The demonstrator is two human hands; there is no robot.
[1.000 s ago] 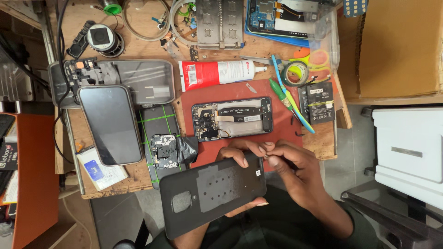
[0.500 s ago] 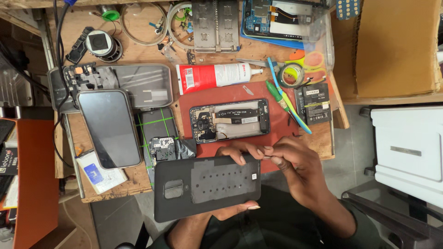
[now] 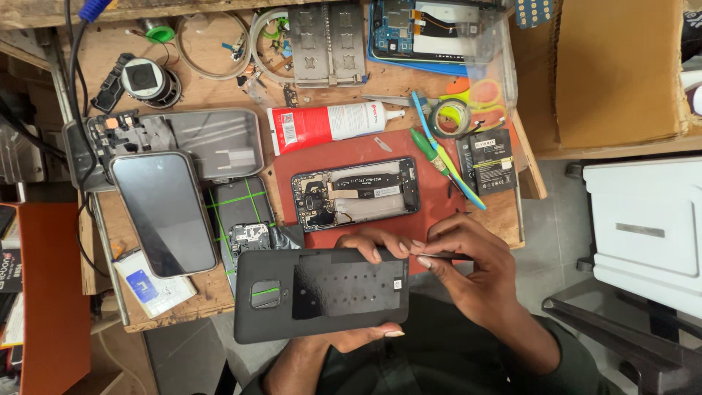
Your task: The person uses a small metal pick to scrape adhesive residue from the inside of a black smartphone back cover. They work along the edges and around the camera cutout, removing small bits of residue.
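My left hand (image 3: 380, 249) grips a dark phone back cover (image 3: 322, 294) flat over my lap, inner side up, fingers curled over its far edge and thumb under its near edge. A square camera cut-out sits at the cover's left end. My right hand (image 3: 475, 267) pinches thin black tweezers (image 3: 442, 256) whose tip points at the cover's upper right corner. Just beyond the hands an opened phone (image 3: 356, 192) with bare circuit boards lies on a red mat (image 3: 431, 205).
On the wooden bench (image 3: 102, 73) lie a phone with a dark screen (image 3: 162, 213), a grey tray (image 3: 212, 139), a red and white glue tube (image 3: 329, 124), a tape roll (image 3: 450, 115), screwdrivers (image 3: 439, 157), a battery (image 3: 491, 161) and a cardboard box (image 3: 618, 69). White case (image 3: 647, 227) right.
The back cover has turned from tilted to level and dropped slightly toward me. My right hand stays at its upper right corner with the tweezers.
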